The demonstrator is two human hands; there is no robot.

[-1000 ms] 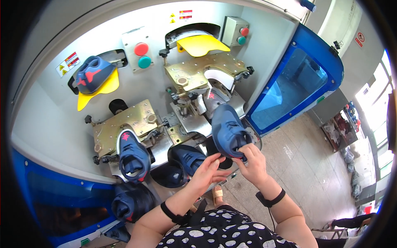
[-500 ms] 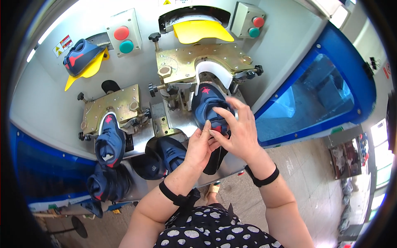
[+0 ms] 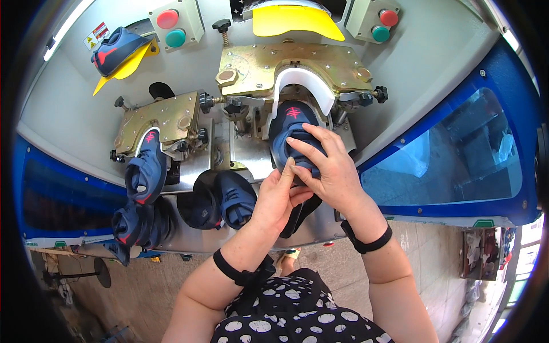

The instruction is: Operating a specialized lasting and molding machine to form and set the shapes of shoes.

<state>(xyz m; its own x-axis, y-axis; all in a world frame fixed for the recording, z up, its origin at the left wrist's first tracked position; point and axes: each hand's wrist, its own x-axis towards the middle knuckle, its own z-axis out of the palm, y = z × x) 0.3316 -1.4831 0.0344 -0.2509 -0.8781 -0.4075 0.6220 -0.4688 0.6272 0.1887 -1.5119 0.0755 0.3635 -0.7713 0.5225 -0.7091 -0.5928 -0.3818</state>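
In the grasp of both hands, near the centre of the clock face: a dark blue shoe (image 3: 280, 143), toe to twelve, facing a white curved pad (image 3: 311, 83). At the heel, with thumb uppermost, the left hand (image 3: 278, 200); over the opening, with fingers spread, the right hand (image 3: 331, 170). Between toe and pad, contact impossible to tell.

Above, toward twelve, a brassy metal plate (image 3: 260, 63) with bolts and black knobs; beyond, a yellow flap (image 3: 297, 22). At eleven and one, grey boxes with red and green buttons. At ten, a blue shoe (image 3: 117, 50) on another yellow flap (image 3: 127, 70), and nearer in, a smaller brassy plate (image 3: 160, 117). At nine, a second dark blue shoe (image 3: 146, 171), toe to that plate.

Along seven and eight, a silvery ledge (image 3: 191, 240), with more dark shoes (image 3: 237, 200) beside and on it. At three, a blue door (image 3: 523, 126) with a clear window; far out at nine, a darker blue door (image 3: 57, 194). Below, greyish floor (image 3: 326, 274); at six, a sandalled foot (image 3: 287, 262); at four, a crowded rack (image 3: 480, 254); at eight, a dark round disc (image 3: 103, 273).
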